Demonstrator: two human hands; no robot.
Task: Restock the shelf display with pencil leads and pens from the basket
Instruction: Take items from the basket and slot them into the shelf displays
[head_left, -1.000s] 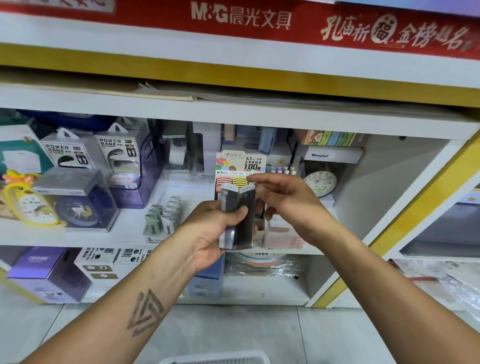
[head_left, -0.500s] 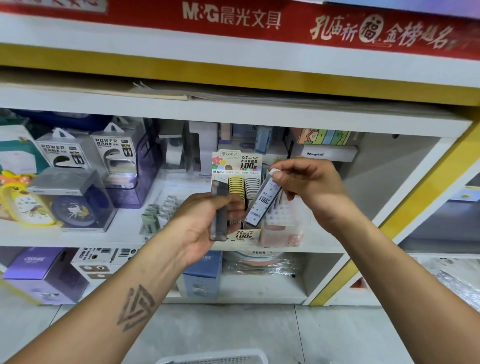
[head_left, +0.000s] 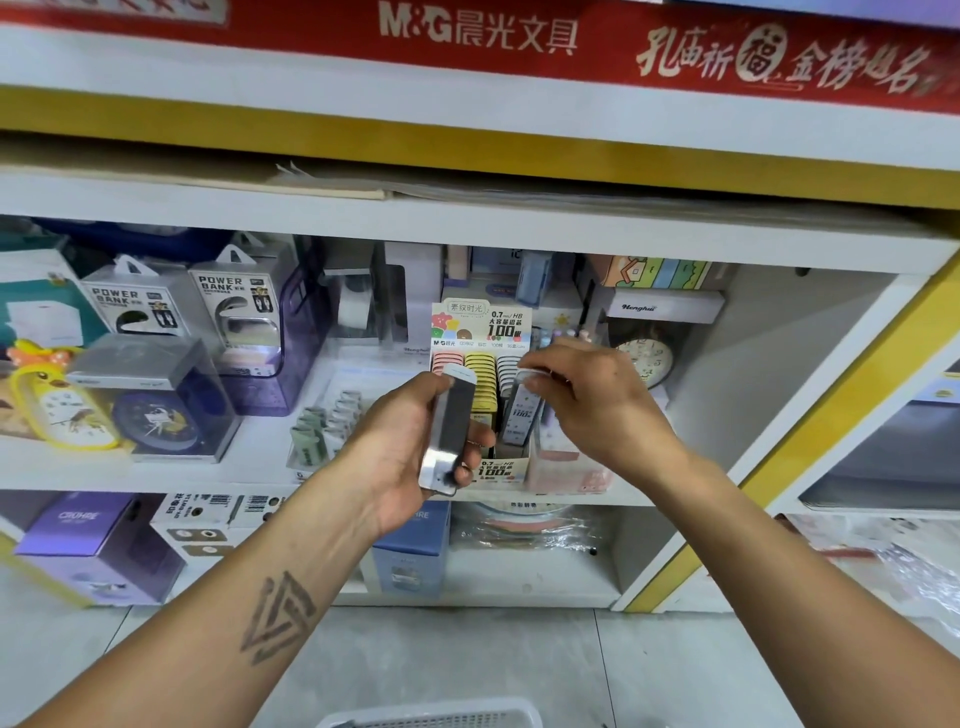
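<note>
The white shelf (head_left: 156, 470) is packed tight. On its left stand a yellow duck-shaped clock (head_left: 57, 402), a dark blue clock in a clear plastic box (head_left: 156, 410) and 2 boxed power banks (head_left: 182, 312). Toward the right a round pale clock (head_left: 644, 358) sits under a white box (head_left: 662, 306), and past it the shelf runs bare up to the white side wall edged in yellow (head_left: 810, 410). That bare stretch on the right is the only open room on this level.

The cardboard pencil-lead display box with its printed header card (head_left: 480, 325) stands at the front middle of the shelf, its pink, yellow and grey rows of cases showing between the 2 hands. A tray of small pale green items (head_left: 324, 421) lies just left of it, and a pink box (head_left: 571, 462) touches or nearly touches its right side.

The left hand (head_left: 405, 447) grips a stack of dark, flat pencil-lead cases with white caps (head_left: 449, 428), thumb along the near face, held upright just in front of the display's left side. The right hand (head_left: 592, 400) pinches 1 slim printed pencil-lead case (head_left: 522, 410) by its top end, fingers curled over it, the case pointing down into the grey row on the display's right.

The rim of a white plastic basket (head_left: 431, 717) shows at the near edge, low on the floor (head_left: 467, 654) between both forearms.
</note>
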